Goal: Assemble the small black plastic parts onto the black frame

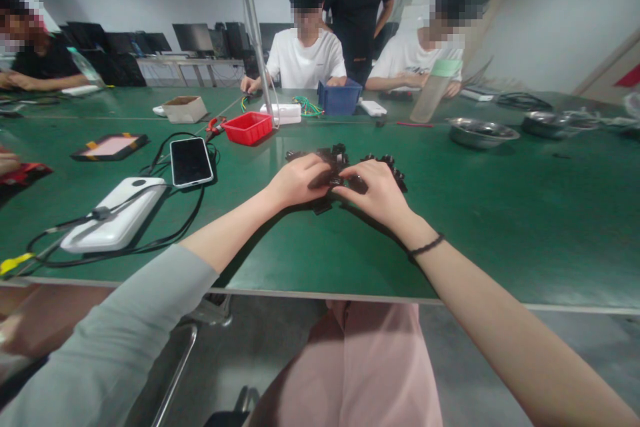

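Observation:
Both of my hands are over a cluster of small black parts (340, 152) on the green table. My left hand (301, 180) is closed, its fingers curled over black pieces of this cluster. Thumb and fingertips of my right hand (380, 192) pinch at a small black part (337, 181) right beside the left fingers. More black pieces (399, 177) lie just behind and to the right of the right hand. A flat dark piece (323, 205) shows below the left hand. The exact kind of these parts is too small to tell, and my fingers partly hide them.
On the left lie a white power bank (120, 213) with black cables and a phone (191, 161). Behind my hands stand a red tray (249, 128), a blue bin (340, 97) and a bottle (434, 93). Metal bowls (483, 133) sit at right. Several people are around the table.

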### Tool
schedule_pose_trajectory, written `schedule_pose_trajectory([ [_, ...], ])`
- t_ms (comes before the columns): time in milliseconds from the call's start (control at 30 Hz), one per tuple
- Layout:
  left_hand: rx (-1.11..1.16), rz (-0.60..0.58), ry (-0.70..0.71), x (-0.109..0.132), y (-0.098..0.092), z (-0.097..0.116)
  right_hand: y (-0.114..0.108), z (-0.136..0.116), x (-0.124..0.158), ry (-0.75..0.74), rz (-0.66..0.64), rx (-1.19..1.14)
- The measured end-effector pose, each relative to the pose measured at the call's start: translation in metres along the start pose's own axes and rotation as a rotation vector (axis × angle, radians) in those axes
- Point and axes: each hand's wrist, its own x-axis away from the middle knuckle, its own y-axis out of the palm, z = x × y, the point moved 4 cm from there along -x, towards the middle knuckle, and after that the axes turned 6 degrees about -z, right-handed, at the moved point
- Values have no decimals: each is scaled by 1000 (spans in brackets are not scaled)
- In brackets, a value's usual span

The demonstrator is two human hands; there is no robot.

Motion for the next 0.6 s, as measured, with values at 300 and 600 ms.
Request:
schedule_pose_trajectory([
  [300,35,31,56,0,-2,3,0,-2,0,1,-5,13],
  [600,19,6,48,-1,-2,4,0,-3,1,-14,12,30],
])
